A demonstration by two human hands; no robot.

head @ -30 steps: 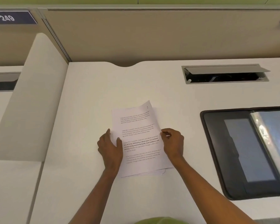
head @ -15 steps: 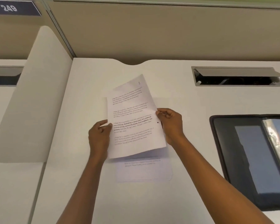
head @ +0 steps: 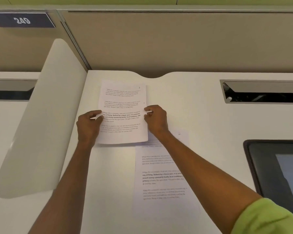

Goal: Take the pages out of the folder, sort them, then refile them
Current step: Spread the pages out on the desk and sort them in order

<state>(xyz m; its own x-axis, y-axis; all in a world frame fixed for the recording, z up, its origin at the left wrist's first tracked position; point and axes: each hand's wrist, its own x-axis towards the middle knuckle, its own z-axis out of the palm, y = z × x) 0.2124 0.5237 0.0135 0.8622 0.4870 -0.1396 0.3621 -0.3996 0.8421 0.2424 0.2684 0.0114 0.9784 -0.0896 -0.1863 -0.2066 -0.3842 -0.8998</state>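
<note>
Right, left hand (head: 89,125) and right hand (head: 156,120) each pinched a side edge of the page (head: 123,100) marked 3, at the far left corner of the desk (head: 193,115), the folder (head: 260,159) lying open well to the right. Trouble spot: the right forearm crossed the remaining stack (head: 161,181), and a careless drag could have skewed those sheets.

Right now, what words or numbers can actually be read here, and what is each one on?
"249": blue sign, upper left.
"3": top right corner of the held page.
"way of living. Defined by a slower pace": bold lines on the held page, and again on the page lying flat.
The lighter paragraphs on both pages are too blurred to read.
</note>
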